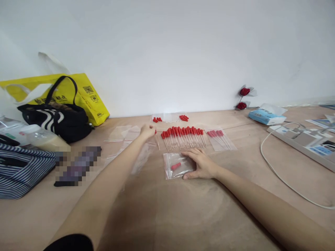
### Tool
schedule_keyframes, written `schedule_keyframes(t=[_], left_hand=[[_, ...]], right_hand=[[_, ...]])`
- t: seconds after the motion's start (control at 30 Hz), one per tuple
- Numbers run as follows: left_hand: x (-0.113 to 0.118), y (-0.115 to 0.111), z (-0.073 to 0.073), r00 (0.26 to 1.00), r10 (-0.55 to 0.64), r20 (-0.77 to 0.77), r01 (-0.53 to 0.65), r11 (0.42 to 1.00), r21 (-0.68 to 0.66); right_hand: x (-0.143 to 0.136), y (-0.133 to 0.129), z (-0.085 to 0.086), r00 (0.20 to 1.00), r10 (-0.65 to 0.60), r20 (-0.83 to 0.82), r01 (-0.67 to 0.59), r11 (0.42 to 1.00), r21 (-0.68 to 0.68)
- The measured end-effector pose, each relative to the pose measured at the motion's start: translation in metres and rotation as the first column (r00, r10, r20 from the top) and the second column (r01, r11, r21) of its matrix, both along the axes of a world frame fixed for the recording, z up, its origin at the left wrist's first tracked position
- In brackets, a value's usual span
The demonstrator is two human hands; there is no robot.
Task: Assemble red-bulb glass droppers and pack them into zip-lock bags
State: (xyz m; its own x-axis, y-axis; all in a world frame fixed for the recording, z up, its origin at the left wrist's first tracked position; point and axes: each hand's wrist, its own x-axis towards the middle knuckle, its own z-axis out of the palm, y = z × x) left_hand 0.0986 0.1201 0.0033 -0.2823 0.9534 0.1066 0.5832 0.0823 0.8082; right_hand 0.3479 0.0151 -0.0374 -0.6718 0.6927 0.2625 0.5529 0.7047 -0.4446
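My left hand (148, 131) is closed, fingertips pinched at the red bulb of a glass dropper (157, 142), whose thin tube points down toward the table. My right hand (203, 164) grips the right side of a clear zip bag (169, 174), thumb at the lower edge and fingers at the upper one. Inside that bag lies a red-bulbed dropper (176, 166); its tube is hard to make out. Just beyond the bag, many droppers (183, 136) lie side by side in a row, red bulbs away from me. To their right, a filled bag (222, 140) contains several droppers.
Flat clear bags (123, 134) lie under and beside my left arm. Loose red bulbs (184, 118) sit near the wall. A black bag (54, 118), yellow bag (96, 101), bottle (47, 139) and striped bag (28, 170) crowd the left. Tissues (265, 116) and a power strip (300, 143) are right.
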Motion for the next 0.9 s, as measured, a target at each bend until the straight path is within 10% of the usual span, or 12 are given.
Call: schedule_keyframes(t=[0.3,0.57,0.73,0.9], left_hand=[[-0.022,-0.123,-0.016,0.903,-0.026,0.428,-0.119,0.944,0.309],[0.0,-0.141,-0.029,0.781,-0.038,0.624,-0.176,0.944,0.279],[0.007,-0.152,-0.034,0.846,-0.154,0.51,0.098,0.986,0.135],[0.01,-0.149,-0.03,0.859,-0.424,0.285,0.431,0.901,0.043]], right_hand=[[0.0,-0.001,-0.002,1.0,-0.014,0.009,0.014,1.0,0.008],[0.001,-0.001,-0.003,1.0,-0.009,0.001,0.009,1.0,0.013],[0.001,0.0,-0.003,1.0,-0.003,-0.006,0.003,1.0,0.016],[0.0,0.0,-0.004,1.0,0.0,-0.019,0.001,1.0,0.013]])
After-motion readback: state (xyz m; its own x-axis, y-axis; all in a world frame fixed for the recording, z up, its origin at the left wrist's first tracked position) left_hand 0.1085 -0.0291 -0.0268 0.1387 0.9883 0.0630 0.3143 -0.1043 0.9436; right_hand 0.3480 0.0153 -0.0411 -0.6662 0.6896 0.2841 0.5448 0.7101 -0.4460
